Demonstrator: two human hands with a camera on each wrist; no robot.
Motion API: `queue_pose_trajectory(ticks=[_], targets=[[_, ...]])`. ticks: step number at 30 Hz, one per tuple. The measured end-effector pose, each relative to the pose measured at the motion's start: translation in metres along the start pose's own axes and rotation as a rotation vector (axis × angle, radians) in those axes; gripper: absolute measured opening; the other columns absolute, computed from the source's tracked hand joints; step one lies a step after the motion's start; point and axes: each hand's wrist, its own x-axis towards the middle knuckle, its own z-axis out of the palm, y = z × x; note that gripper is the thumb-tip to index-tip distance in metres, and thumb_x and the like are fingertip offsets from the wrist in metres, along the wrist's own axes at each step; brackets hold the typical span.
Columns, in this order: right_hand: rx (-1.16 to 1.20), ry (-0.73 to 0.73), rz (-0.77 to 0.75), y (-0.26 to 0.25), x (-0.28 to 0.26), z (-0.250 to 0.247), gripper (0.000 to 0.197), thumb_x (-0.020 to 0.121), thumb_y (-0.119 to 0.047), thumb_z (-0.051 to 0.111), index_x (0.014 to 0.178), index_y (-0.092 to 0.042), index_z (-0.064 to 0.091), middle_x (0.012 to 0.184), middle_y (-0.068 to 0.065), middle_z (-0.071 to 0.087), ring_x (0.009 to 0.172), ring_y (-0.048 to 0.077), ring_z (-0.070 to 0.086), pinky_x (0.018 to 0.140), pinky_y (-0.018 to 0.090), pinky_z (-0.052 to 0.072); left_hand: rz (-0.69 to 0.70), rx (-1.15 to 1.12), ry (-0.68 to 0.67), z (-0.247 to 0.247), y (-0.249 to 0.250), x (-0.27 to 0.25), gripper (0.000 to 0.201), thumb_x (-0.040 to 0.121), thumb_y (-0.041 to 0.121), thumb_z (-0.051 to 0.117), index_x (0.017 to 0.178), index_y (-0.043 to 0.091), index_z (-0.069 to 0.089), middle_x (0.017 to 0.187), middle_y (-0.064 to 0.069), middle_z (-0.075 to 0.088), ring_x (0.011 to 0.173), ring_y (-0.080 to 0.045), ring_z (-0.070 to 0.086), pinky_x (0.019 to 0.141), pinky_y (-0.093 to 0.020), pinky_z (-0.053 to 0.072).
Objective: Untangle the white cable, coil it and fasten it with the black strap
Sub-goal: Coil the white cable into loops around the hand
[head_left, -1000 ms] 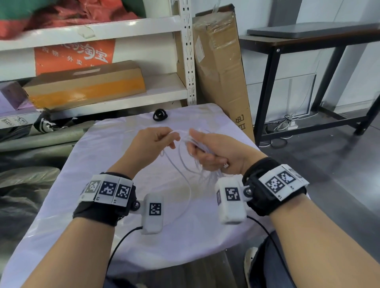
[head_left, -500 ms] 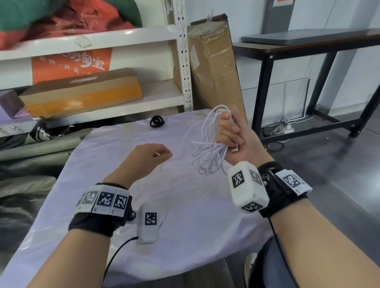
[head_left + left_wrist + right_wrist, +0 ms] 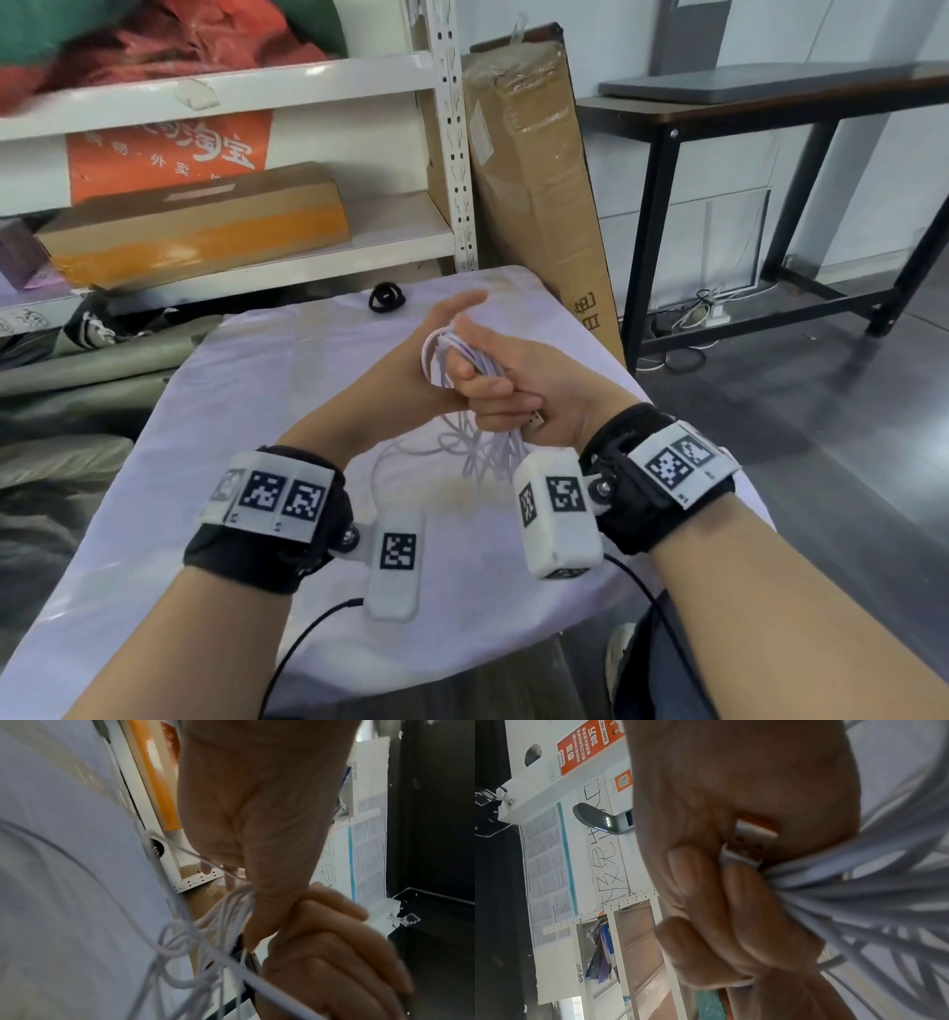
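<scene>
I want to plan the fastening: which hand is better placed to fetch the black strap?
Probably the left hand: its fingers are extended toward the black strap on the table's far edge, while the right hand grips the white cable bundle.

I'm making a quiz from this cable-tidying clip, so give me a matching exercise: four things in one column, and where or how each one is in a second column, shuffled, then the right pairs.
Things
1. white cable
2. black strap
3. USB plug
4. left hand

States
A. lies alone at the far end of the table
B. bundled in loops in the right hand
C. fingers straight, against the bundle
D. sticks out of the fist near the palm

Pairs: 1-B, 2-A, 3-D, 4-C
</scene>
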Motion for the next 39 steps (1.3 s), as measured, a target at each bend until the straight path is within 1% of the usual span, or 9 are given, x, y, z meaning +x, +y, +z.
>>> queue_pose_trajectory(ticks=[3,9,12,16,20,23,29,33,39], targets=[[-0.067,-0.055,0.055,0.001,-0.003,0.004,0.048,0.099,-0.043,0.028,0.072,-0.009,0.046,0.042,-0.007,0.037,0.025,0.0,0.024,0.031,0.016,0.017,-0.041,0.063,0.147,0.004,-0.002,0.001,0.024,0.087,0.006,0.064,0.1,0.026,0.061,0.094,0.004,0.067,0.09,-0.017,0.065,0.084,-0.033,0.054],[-0.252,0.114,-0.007,0.003,0.001,0.005,0.043,0.099,-0.041,0.036,0.08,-0.007,0.055,0.054,-0.001,0.043,0.041,0.005,0.037,0.041,0.014,0.035,0.003,0.182,0.238,0.0,-0.011,-0.001,0.013,0.092,0.014,0.044,0.084,0.025,0.048,0.08,0.0,0.057,0.076,-0.022,0.053,0.075,-0.039,0.046],[-0.271,0.203,-0.026,0.0,0.001,0.003,0.036,0.099,-0.037,0.041,0.082,-0.008,0.054,0.055,-0.003,0.04,0.045,0.007,0.037,0.045,0.015,0.038,0.036,0.22,0.3,-0.003,-0.013,-0.002,0.005,0.096,0.009,0.043,0.095,0.008,0.048,0.076,-0.002,0.057,0.068,-0.01,0.051,0.064,-0.019,0.039],[-0.254,0.179,0.045,-0.005,-0.001,0.003,0.039,0.1,-0.041,0.036,0.08,-0.011,0.05,0.052,-0.007,0.03,0.042,0.005,0.03,0.044,0.015,0.029,0.039,0.212,0.318,-0.004,-0.011,-0.003,0.009,0.093,0.002,0.044,0.096,0.007,0.05,0.064,-0.004,0.056,0.053,-0.004,0.051,0.054,-0.009,0.039],[-0.271,0.086,0.098,-0.009,-0.007,0.003,0.045,0.1,-0.046,0.032,0.073,-0.013,0.047,0.047,-0.009,0.025,0.036,0.003,0.018,0.041,0.019,0.013,0.043,0.216,0.315,-0.006,-0.013,-0.004,0.019,0.086,-0.002,0.049,0.087,0.015,0.055,0.06,0.0,0.055,0.051,-0.005,0.052,0.053,-0.016,0.043],[-0.165,0.07,0.043,-0.009,-0.009,0.002,0.044,0.101,-0.041,0.031,0.07,-0.014,0.044,0.045,-0.01,0.025,0.034,0.003,0.018,0.038,0.018,0.014,0.05,0.214,0.329,-0.006,-0.015,-0.004,0.005,0.091,0.014,0.057,0.091,0.009,0.058,0.059,0.004,0.055,0.053,-0.007,0.054,0.059,-0.026,0.048],[0.265,0.061,-0.055,-0.009,-0.006,-0.003,0.045,0.101,-0.039,0.03,0.066,-0.013,0.043,0.039,-0.009,0.029,0.033,0.004,0.012,0.036,0.015,0.014,-0.113,0.123,0.173,-0.006,-0.021,-0.003,0.007,0.087,0.023,0.067,0.088,0.017,0.063,0.067,0.002,0.063,0.063,-0.008,0.06,0.066,-0.023,0.045],[0.517,0.027,-0.136,-0.012,-0.001,-0.011,0.05,0.1,-0.04,0.034,0.062,-0.012,0.05,0.037,-0.005,0.034,0.037,0.004,0.012,0.034,0.016,0.021,-0.172,-0.06,0.028,-0.003,-0.016,-0.005,0.008,0.091,0.019,0.061,0.094,0.012,0.059,0.074,0.001,0.064,0.069,-0.006,0.065,0.064,-0.014,0.047],[0.739,0.023,-0.275,-0.012,0.001,-0.019,0.038,0.089,-0.033,0.043,0.062,-0.009,0.053,0.037,-0.003,0.037,0.037,0.002,0.015,0.037,0.016,0.022,-0.294,-0.444,-0.02,-0.002,-0.012,-0.008,0.035,0.097,0.03,0.046,0.12,0.006,0.056,0.09,-0.011,0.064,0.08,-0.022,0.062,0.063,-0.023,0.053]])
